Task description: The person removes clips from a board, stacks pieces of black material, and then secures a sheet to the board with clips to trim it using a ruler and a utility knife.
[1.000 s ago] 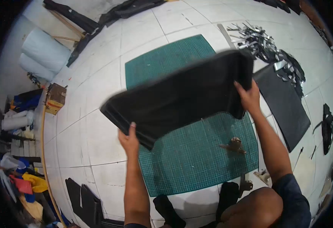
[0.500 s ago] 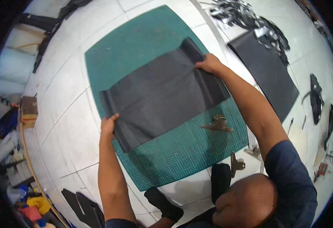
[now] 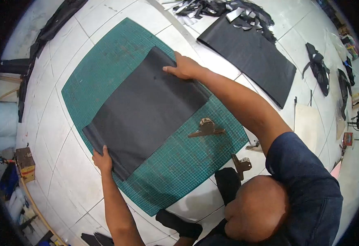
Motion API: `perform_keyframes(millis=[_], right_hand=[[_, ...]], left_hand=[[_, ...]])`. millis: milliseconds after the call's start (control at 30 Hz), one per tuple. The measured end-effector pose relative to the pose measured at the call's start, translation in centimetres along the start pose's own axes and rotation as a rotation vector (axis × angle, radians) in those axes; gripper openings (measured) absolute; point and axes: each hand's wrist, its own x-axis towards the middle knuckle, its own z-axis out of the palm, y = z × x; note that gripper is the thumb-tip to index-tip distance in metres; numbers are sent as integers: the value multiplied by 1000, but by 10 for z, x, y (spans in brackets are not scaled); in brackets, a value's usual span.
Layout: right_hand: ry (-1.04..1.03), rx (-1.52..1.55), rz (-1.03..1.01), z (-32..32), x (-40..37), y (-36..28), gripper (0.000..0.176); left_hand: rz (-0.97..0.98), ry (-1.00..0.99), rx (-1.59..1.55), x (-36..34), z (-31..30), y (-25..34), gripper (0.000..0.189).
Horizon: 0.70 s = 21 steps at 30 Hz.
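Observation:
A black sheet of fabric or leather-like material (image 3: 138, 110) lies across a green cutting mat (image 3: 101, 65). Its two short ends curl over. My left hand (image 3: 102, 160) is closed on the near-left end, with fingers at the curled edge. At the opposite end my right hand (image 3: 185, 67) grips the border, its thumb on top and the other fingers partly hidden. A metal bulldog clip (image 3: 207, 128) rests on the mat beside the sheet's long edge. Another such clip (image 3: 241, 165) lies off the mat near my foot.
To the right, a folded black sheet (image 3: 249, 57) lies on the white tile floor (image 3: 56, 143) with a heap of black and grey strips (image 3: 245, 14) on top. A strapped black item (image 3: 318, 67) is farther right. My feet (image 3: 227, 184) border the mat's near edge.
The sheet has flattened onto the mat; the crease across its middle is gone and the right end's curl is lower. Both hands stay at its ends. The whole view has shifted and turned.

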Motion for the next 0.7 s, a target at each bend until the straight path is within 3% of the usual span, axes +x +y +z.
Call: perform_keyframes(millis=[100,167,267,400,467,500,533,600,633,700], right_hand=[[266,128,-117,-31,-28,30,72],[361,170,-91,-70,-89,50,63],[603,50,68,-104,-201,125,54],[918,-57,742,-105,-370,295,52],[1024,-212,965,-90,-474,364,58],[1015,-287,1176,-81,-525,390,63],[977,-168,1409,-84,-563,377,86],[912,-335,1699,-36,-649,441,110],[852,-171,1731,-28,-678,443,118],[823,217,1983,-31,-678,386,121]], left_hand=[[-53,-87,-288,-14,-17,19,90],[-7,-221,-429,-6,-20,5,90],[-129,-238,-626,-35,-29,15,86],[-175,-206,-497,-45,-17,-10,84],[-182,-302,-511,-45,-16,-20,81],[-185,-349,-519,-43,-14,-20,79],[-164,-345,-453,-40,-12,-21,77],[-134,-318,-331,-34,-9,-22,74],[-131,-281,-289,-33,-6,-23,73],[-124,-201,-195,-30,1,-29,72]])
